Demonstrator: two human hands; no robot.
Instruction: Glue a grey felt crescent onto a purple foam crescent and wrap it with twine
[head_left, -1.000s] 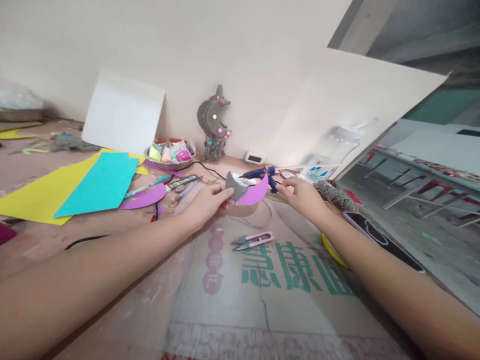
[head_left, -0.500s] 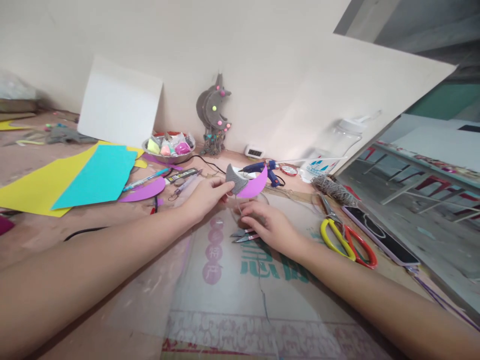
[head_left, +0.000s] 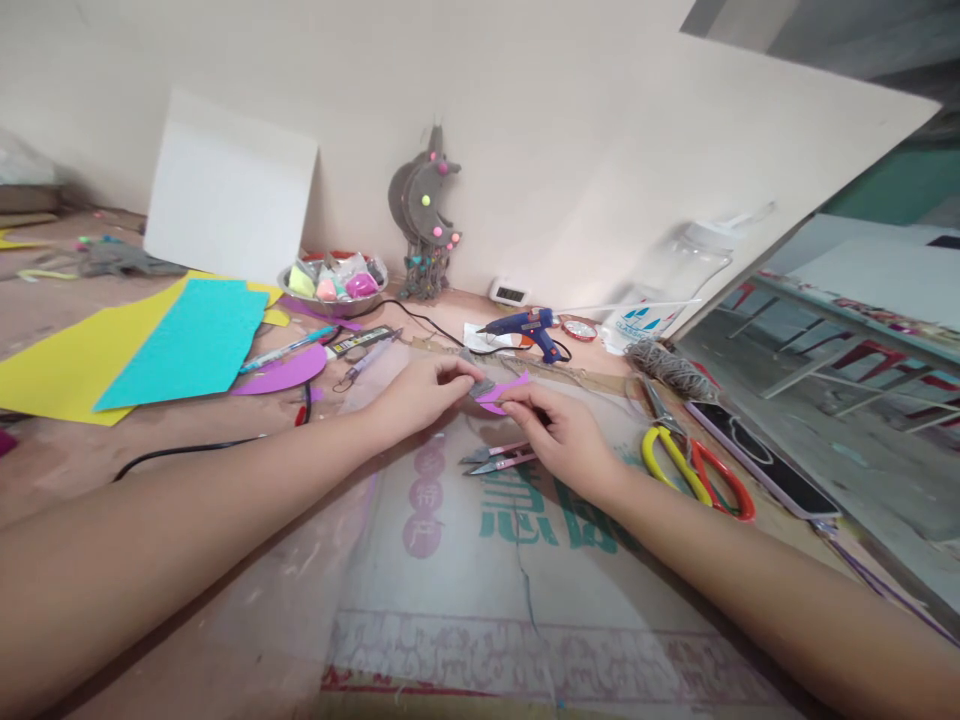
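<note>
My left hand (head_left: 424,392) and my right hand (head_left: 559,432) meet over the middle of the table. Both pinch a small crescent piece (head_left: 496,392), purple foam with a grey felt part on its left end, held nearly flat just above the printed plastic sheet (head_left: 480,560). Left fingers grip the grey end, right fingers the purple edge. Pink thread snips (head_left: 499,459) lie on the sheet right under my right hand. A blue glue gun (head_left: 525,326) rests behind the piece.
Yellow and teal foam sheets (head_left: 180,345) lie at left beside a purple crescent (head_left: 281,374), pens and a metal bowl of pompoms (head_left: 334,288). A grey moon hanging (head_left: 426,215) leans on the wall. Twine (head_left: 667,365), two scissors (head_left: 694,465) and a phone (head_left: 765,462) lie at right.
My right hand left the glue gun, swept down over the snips, then came up to grip the crescent. The crescent was tilted from upright to nearly flat and lowered.
</note>
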